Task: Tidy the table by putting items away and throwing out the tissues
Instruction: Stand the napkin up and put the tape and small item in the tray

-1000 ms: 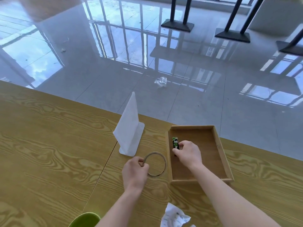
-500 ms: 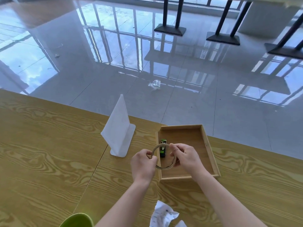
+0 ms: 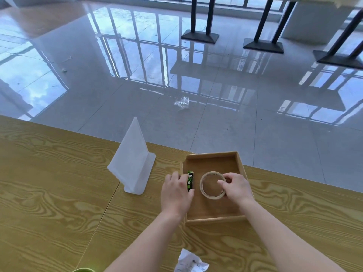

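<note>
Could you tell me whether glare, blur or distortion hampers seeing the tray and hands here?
Head view: window glare washes the glossy floor only; wide-angle stretch tilts the far table legs; the tray, tape roll in the right hand and green packet in the left hand are sharp, softly lit.

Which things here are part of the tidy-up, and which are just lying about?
Job: tape roll, green packet, wooden tray, crumpled tissue.
Lying about: white sign stand, plastic wrapper on the floor, black table bases.
</note>
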{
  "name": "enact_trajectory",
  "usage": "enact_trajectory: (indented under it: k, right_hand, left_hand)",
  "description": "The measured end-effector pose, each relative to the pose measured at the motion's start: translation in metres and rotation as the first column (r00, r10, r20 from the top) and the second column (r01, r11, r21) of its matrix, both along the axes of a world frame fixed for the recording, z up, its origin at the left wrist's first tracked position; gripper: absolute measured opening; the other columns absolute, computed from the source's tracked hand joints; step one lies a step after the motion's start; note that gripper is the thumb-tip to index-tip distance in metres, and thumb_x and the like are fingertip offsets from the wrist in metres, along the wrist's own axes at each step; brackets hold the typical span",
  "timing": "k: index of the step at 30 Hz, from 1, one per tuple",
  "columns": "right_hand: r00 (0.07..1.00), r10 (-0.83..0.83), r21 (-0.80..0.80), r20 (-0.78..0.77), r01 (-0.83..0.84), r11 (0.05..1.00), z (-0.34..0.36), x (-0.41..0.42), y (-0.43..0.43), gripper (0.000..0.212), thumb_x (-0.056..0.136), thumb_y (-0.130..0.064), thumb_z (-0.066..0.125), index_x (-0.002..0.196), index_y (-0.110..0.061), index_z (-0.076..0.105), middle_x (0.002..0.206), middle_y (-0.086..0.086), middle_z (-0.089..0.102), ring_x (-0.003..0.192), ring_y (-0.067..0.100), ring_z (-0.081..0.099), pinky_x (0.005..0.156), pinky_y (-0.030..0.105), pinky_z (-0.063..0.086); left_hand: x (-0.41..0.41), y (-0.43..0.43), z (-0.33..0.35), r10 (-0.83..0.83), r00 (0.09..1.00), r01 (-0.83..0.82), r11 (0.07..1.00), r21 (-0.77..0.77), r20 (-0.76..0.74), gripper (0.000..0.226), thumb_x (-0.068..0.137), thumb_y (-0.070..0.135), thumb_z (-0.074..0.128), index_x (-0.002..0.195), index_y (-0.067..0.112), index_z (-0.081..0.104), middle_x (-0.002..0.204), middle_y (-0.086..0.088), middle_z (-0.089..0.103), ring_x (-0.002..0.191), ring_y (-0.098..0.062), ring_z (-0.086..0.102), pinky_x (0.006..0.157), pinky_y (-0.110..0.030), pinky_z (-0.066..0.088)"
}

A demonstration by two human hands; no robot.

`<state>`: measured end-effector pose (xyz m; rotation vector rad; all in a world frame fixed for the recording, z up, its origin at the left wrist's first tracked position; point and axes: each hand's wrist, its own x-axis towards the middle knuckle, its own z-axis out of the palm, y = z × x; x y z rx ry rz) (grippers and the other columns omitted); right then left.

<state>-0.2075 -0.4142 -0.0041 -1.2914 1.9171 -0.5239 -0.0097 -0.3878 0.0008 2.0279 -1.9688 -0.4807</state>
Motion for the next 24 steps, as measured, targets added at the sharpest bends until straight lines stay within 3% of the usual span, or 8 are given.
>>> enact_trajectory:
  k: [3, 6, 10, 24]
  right_hand:
    - [0.991, 0.078, 0.006, -0.104, -0.077, 0.997, -0.005, 0.003, -0.005, 0.036, 0.090, -0.029, 0.068, 0.123, -0.016, 0.065, 0.111, 0.002, 0.071, 0.100, 0.022, 0.066, 0.090, 0.040, 0.055]
    - [0.972, 0.118, -0.016, -0.205, -0.124, 0.992, -0.008, 0.002, -0.007, 0.039, 0.090, -0.030, 0.066, 0.126, -0.016, 0.063, 0.117, 0.004, 0.068, 0.106, 0.023, 0.063, 0.091, 0.036, 0.052]
    - [0.950, 0.141, -0.023, -0.278, -0.153, 0.988, -0.012, -0.001, -0.005, 0.038, 0.091, -0.029, 0.066, 0.126, -0.016, 0.063, 0.119, 0.004, 0.067, 0.110, 0.023, 0.062, 0.092, 0.035, 0.051]
    - [0.915, 0.260, 0.027, -0.308, -0.265, 0.964, -0.013, -0.004, 0.011, 0.036, 0.085, -0.034, 0.072, 0.119, -0.023, 0.064, 0.102, -0.002, 0.061, 0.090, 0.017, 0.059, 0.077, 0.028, 0.047]
  left_hand:
    - [-0.005, -0.024, -0.001, -0.182, 0.972, 0.165, 0.979, 0.121, 0.147, 0.068, 0.084, 0.043, 0.068, 0.143, 0.026, 0.038, 0.148, 0.000, 0.041, 0.139, -0.028, 0.024, 0.109, -0.047, 0.034]
    - [-0.006, -0.037, -0.003, -0.260, 0.941, 0.220, 0.956, 0.195, 0.215, 0.058, 0.083, 0.038, 0.072, 0.134, 0.024, 0.049, 0.140, 0.002, 0.050, 0.143, -0.031, 0.018, 0.113, -0.054, 0.023]
    - [-0.002, -0.036, -0.006, -0.249, 0.941, 0.218, 0.964, 0.152, 0.229, 0.042, 0.080, 0.040, 0.075, 0.116, 0.024, 0.062, 0.117, 0.006, 0.059, 0.131, -0.027, 0.030, 0.109, -0.049, 0.028]
    - [0.005, 0.000, -0.016, -0.360, 0.908, 0.335, 0.931, 0.146, 0.214, 0.046, 0.076, 0.055, 0.071, 0.113, 0.028, 0.066, 0.113, 0.010, 0.058, 0.132, -0.024, 0.023, 0.108, -0.043, 0.024]
